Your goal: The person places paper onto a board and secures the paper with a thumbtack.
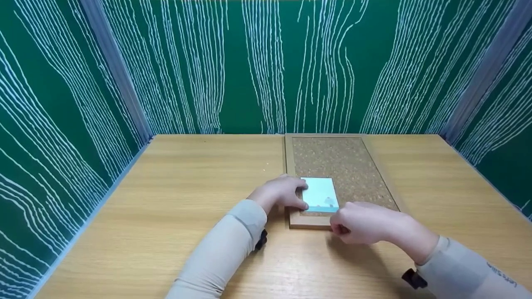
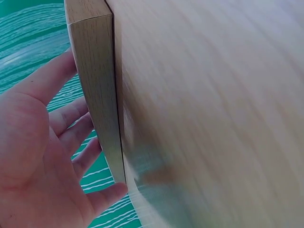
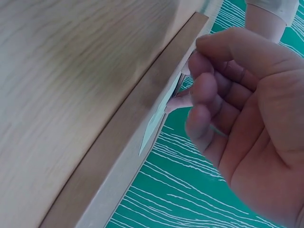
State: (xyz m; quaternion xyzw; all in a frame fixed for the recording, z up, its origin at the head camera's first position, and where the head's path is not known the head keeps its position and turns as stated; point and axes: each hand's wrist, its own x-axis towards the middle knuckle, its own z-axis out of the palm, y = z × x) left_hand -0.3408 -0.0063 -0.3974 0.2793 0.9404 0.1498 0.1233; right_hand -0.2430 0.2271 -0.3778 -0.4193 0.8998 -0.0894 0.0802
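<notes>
A framed corkboard [image 1: 332, 155] lies flat on the table. Near its front left corner rests a pale mint card [image 1: 319, 193] with a darker strip and small printed shapes along its lower edge. My left hand [image 1: 284, 192] reaches over the left frame, thumb and a fingertip on the card's left edge, fingers spread in the left wrist view. My right hand [image 1: 363, 222] is over the front frame by the card's lower right corner. Its fingers curl, and thumb and index finger [image 3: 202, 61] meet around a small dark sliver; I cannot tell what it is.
The wooden tabletop [image 1: 199, 182] spreads out on both sides of the board. Green walls [image 1: 232, 83] with white wavy lines stand behind and at the sides, with grey corner posts [image 1: 116, 66]. The board's raised wooden frame [image 1: 309, 222] forms a low edge.
</notes>
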